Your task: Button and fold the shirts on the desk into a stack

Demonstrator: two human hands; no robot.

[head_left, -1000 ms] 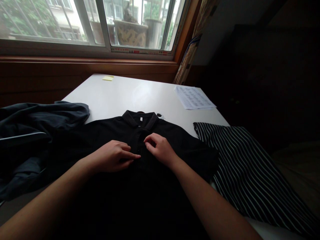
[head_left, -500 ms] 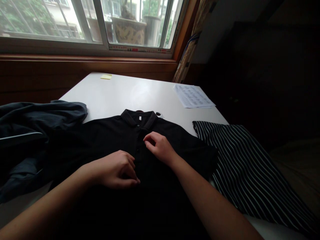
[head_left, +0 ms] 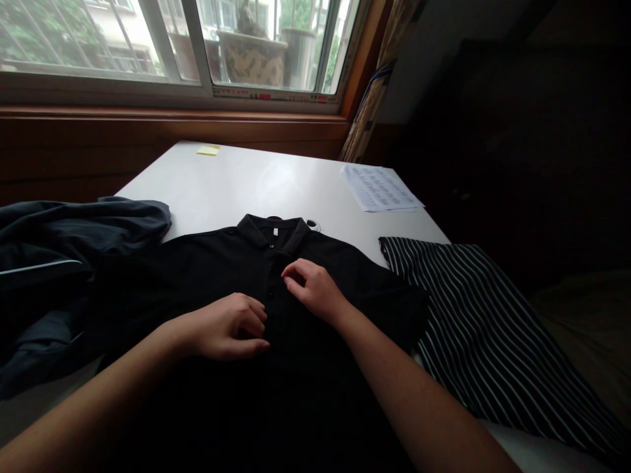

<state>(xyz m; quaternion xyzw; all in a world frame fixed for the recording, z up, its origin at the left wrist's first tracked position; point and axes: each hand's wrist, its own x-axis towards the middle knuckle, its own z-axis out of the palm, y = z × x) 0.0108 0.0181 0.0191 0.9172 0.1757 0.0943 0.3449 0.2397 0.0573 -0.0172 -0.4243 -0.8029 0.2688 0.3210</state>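
A black polo shirt (head_left: 211, 256) lies spread face up in front of me, its collar (head_left: 254, 231) toward the window. A small white label shows inside the neck. One button sits at the collar and another lower on the front placket. My left hand (head_left: 229, 326) rests on the chest, left of the placket, with fingers curled and thumb stretched out. To the right of the placket, just under the collar, my right hand (head_left: 313, 289) touches the cloth, loosely curled with a small gap between thumb and index finger. No cloth is visibly lifted by either hand. The lower shirt is lost in shadow.
A dark blue-grey garment (head_left: 113, 220) lies bunched at the left. Striped black-and-white cloth (head_left: 473, 302) covers the table's right side. Printed sheets (head_left: 382, 188) and a yellow note (head_left: 208, 150) lie on the white table (head_left: 231, 177). A small white round object (head_left: 313, 225) peeks out behind the collar.
My left hand has moved down and toward me from the placket, and its pointing index finger has curled in. The right hand has kept its place. The view has shifted slightly.
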